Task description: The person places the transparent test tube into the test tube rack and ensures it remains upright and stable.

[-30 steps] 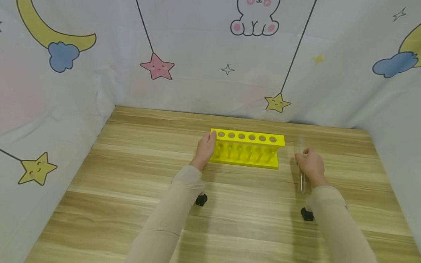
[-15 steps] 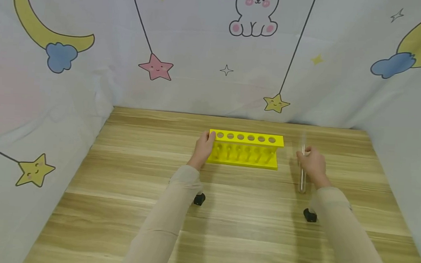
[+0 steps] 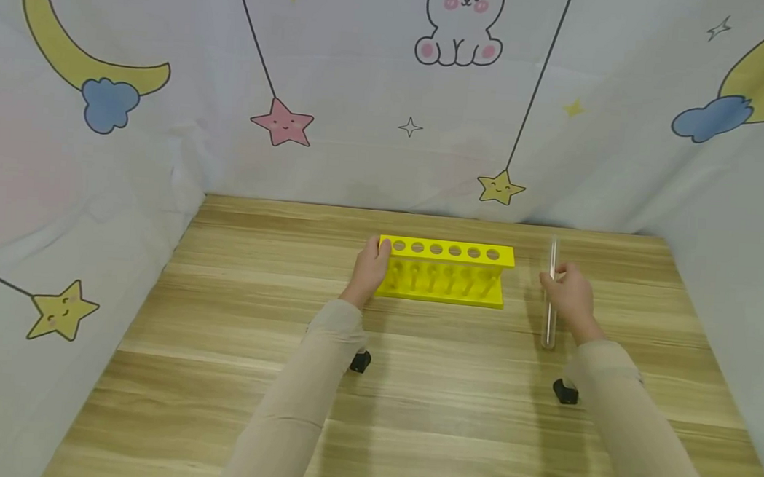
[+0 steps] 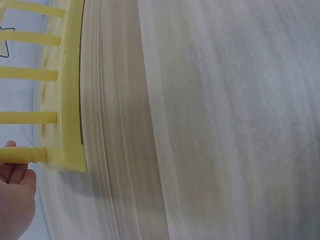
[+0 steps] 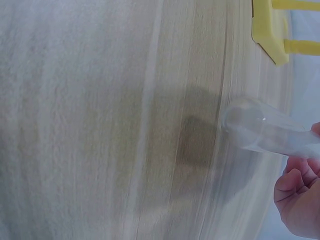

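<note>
A yellow test tube rack (image 3: 447, 251) stands on the wooden table, with a row of round holes on top and pegs along its base. My left hand (image 3: 370, 267) grips its left end, thumb at the top plate; in the left wrist view its fingers (image 4: 20, 175) are at the end post. To the right of the rack, my right hand (image 3: 570, 292) pinches a clear glass test tube (image 3: 550, 318) around its middle. The rounded bottom of the test tube (image 5: 245, 122) points down over the table in the right wrist view, and no tubes sit in the rack.
The wood-grain table (image 3: 450, 418) is bounded at the back and sides by a white curtain (image 3: 360, 171) printed with stars and moons. A black wrist camera mount (image 3: 360, 362) hangs under the left sleeve, another mount (image 3: 566, 391) under the right.
My right hand has shifted slightly right, and the test tube's upper end has swung a little rightward. The left hand keeps its grip on the rack.
</note>
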`<state>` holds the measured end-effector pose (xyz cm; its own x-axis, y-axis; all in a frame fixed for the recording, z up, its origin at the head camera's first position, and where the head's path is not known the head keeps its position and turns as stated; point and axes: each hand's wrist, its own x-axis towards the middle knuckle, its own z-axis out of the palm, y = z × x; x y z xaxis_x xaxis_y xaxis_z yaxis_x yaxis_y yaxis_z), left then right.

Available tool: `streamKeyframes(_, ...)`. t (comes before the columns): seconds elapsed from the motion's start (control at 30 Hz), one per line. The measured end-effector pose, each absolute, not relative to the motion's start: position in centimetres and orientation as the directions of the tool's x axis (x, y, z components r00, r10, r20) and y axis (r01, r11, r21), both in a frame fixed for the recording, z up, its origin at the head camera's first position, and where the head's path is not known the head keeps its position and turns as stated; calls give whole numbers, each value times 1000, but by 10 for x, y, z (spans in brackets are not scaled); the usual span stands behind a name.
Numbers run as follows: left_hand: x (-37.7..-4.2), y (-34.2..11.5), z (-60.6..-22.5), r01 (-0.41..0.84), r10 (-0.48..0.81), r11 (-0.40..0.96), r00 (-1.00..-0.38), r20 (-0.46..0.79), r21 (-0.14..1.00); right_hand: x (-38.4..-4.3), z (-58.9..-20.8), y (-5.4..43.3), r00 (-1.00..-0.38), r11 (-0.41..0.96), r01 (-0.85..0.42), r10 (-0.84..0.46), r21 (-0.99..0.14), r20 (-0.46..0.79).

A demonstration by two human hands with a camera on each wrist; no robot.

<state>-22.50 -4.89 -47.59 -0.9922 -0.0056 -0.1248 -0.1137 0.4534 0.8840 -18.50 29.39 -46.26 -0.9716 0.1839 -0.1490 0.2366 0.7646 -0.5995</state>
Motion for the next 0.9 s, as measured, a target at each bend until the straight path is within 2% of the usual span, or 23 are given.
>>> streamKeyframes(0.9, -226, -49, -480, -86, 11, 475, -995, -103, 876, -186, -451, 291, -976, 750, 212, 196, -626, -97)
